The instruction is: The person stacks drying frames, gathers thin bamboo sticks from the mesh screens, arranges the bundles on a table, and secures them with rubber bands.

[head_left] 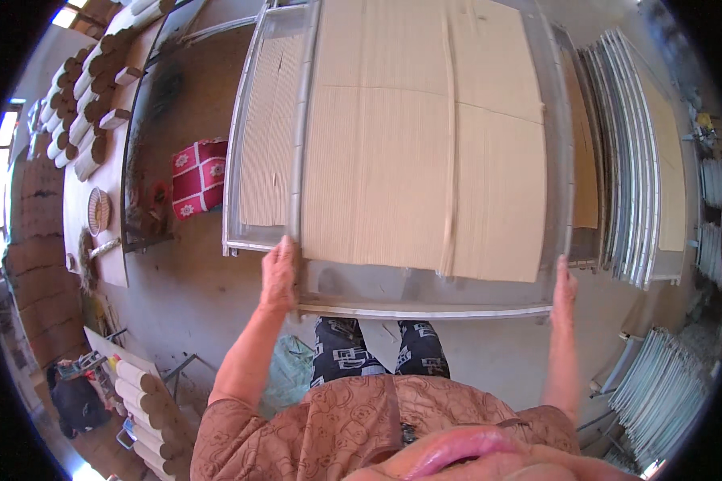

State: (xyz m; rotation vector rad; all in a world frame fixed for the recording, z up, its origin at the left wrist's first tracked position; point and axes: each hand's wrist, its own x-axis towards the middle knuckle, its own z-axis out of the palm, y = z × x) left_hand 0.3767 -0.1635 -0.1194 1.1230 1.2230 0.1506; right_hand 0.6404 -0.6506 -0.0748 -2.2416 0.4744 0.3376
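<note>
A large rectangular mesh frame [425, 310] with pale metal rails is in front of me, its near edge above my legs. My left hand [278, 276] is closed around its left rail, close to the near corner. On the opposite side my right hand [565, 290] grips the right rail; its fingers are partly hidden. A beige, finely ribbed sheet [377, 176] covers most of the mesh, with a lengthwise ridge and a crosswise crack. Beneath and to the left shows another frame [234, 184] with a similar sheet [273, 136].
Several upright frames [630, 160] lean together at the right. More racked frames [658, 401] stand at the lower right. On the left, a table [108, 248] bears stacked beige rolls [88, 128] and a small basket [98, 211]. A red patterned cushion [199, 178] lies beyond the frames' left side.
</note>
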